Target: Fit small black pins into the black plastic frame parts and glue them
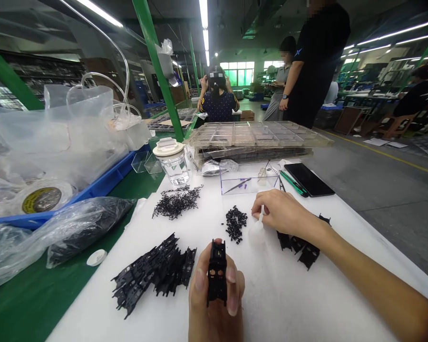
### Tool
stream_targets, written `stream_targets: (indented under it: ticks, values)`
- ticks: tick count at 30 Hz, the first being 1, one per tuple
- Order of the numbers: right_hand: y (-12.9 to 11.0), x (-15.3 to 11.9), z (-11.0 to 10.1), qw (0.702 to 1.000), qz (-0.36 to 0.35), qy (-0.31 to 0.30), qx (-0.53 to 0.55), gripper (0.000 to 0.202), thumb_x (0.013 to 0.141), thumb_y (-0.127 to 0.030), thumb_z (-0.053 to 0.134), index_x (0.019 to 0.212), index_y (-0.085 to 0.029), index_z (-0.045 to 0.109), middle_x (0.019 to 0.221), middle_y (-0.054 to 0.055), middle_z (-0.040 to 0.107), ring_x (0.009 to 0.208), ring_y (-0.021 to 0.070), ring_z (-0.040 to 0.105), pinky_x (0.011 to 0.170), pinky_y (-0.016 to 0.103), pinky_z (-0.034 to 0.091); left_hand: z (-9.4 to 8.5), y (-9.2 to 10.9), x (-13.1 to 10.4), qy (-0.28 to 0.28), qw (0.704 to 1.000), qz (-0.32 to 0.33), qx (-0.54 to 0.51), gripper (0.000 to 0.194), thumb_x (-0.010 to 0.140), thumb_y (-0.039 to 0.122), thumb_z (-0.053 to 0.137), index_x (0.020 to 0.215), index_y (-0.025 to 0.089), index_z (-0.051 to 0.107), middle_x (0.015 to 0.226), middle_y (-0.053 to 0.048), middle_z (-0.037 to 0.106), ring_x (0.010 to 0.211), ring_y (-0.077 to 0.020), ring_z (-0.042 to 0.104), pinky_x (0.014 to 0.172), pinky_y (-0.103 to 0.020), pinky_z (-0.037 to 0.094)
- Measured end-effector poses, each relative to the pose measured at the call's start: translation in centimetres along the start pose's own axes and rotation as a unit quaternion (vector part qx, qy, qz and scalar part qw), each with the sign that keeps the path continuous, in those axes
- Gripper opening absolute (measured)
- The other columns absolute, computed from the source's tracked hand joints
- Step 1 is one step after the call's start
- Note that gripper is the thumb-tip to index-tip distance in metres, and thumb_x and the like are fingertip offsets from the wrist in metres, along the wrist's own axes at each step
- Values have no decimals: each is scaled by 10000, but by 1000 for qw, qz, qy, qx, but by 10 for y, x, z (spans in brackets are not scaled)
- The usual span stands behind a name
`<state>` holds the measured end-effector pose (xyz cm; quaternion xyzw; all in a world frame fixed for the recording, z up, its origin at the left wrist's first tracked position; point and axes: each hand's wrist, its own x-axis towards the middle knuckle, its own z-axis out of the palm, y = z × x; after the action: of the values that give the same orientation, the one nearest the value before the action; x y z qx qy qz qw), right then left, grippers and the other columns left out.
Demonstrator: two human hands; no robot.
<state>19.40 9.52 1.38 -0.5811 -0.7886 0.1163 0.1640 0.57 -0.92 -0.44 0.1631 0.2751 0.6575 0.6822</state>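
Observation:
Held upright near the front middle is a black plastic part (pixel 217 275), with the fingers of my left hand (pixel 216 299) wrapped round its sides. My right hand (pixel 283 211) pinches the top of a small translucent bottle (pixel 257 233) that stands on the white board. Just left of the bottle lies a pile of tiny black pieces (pixel 236 223). Thin black wire-like pieces (pixel 176 203) form a heap farther left. Flat black parts (pixel 153 270) are stacked at the left front. More black parts (pixel 303 249) lie partly hidden under my right forearm.
A lidded jar (pixel 173 164) stands behind the wire-like pieces. Clear divided trays (pixel 253 135) are stacked at the back. A clear box (pixel 248 183), a green cutter (pixel 293 184) and a black phone (pixel 309 179) lie nearer. Plastic bags fill a blue bin (pixel 89 192). People are beyond.

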Motion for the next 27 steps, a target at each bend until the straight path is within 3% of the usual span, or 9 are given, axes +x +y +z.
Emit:
stream_targets:
  ticks: [6, 10, 13, 15, 17, 18, 21, 23, 27]
  values:
    - [-2, 0, -2, 998, 21, 36, 38, 163, 851, -172, 646, 735, -214, 753, 834, 31, 758, 738, 196, 637, 641, 310, 393, 5, -3, 1, 27, 1000, -9, -8, 419, 739, 502, 850, 1001, 179, 804, 612, 44, 572, 385, 4, 440, 433, -126, 368]
    - [-3, -6, -26, 987, 48, 117, 99, 191, 931, -300, 626, 871, -190, 770, 877, 51, 746, 689, 170, 604, 633, 306, 439, 3, -3, 0, 21, 1000, -13, 2, 386, 767, 477, 831, 1014, 181, 813, 628, 16, 613, 391, 0, 431, 444, -125, 379]
    - [-2, -18, -50, 941, 60, 222, 249, 212, 911, -407, 695, 900, -207, 762, 699, 16, 649, 607, 154, 526, 560, 296, 398, 1, -4, 0, 31, 999, -11, 2, 391, 757, 468, 843, 1017, 179, 813, 634, -2, 635, 413, -11, 416, 462, -131, 399]
    - [-6, -29, -63, 907, 0, 246, 343, 147, 894, -365, 736, 822, -238, 749, 692, -6, 613, 598, 134, 500, 558, 285, 397, 1, -5, 0, 39, 999, -19, -8, 411, 715, 467, 875, 1006, 182, 817, 631, -10, 648, 421, -18, 427, 468, -134, 406]
    - [-15, -39, -70, 901, -80, 171, 391, 106, 897, -273, 742, 792, -266, 755, 738, -11, 625, 624, 126, 524, 563, 267, 424, 3, -5, 0, 38, 999, -24, -11, 417, 698, 470, 888, 993, 183, 822, 620, -12, 653, 417, -20, 454, 469, -132, 403]
    - [-22, -44, -70, 903, -110, 102, 402, 111, 893, -226, 743, 795, -274, 765, 757, -10, 635, 645, 127, 551, 566, 259, 440, 4, -6, -1, 37, 999, -21, -10, 415, 692, 476, 890, 983, 186, 825, 614, -12, 657, 411, -20, 469, 468, -129, 400]
    - [-48, -55, -63, 906, -150, -39, 395, 91, 860, -161, 769, 841, -250, 776, 784, -3, 665, 688, 123, 598, 609, 239, 479, 7, -8, -4, 31, 999, 6, -2, 390, 680, 493, 892, 951, 218, 834, 615, -22, 687, 406, -34, 518, 463, -128, 409]
    - [-63, -59, -54, 919, -147, -73, 358, 87, 872, -160, 754, 833, -236, 769, 820, -6, 688, 711, 109, 607, 619, 220, 471, 9, -8, -6, 29, 999, 20, 0, 350, 689, 490, 886, 939, 250, 835, 612, -27, 706, 414, -60, 552, 448, -141, 422]
    - [-75, -59, -41, 936, -98, -73, 330, 114, 879, -143, 721, 819, -235, 751, 862, -29, 690, 711, 91, 598, 624, 211, 469, 11, -9, -9, 38, 999, 18, -5, 365, 620, 495, 925, 897, 274, 839, 540, -12, 691, 369, -78, 567, 402, -147, 436]
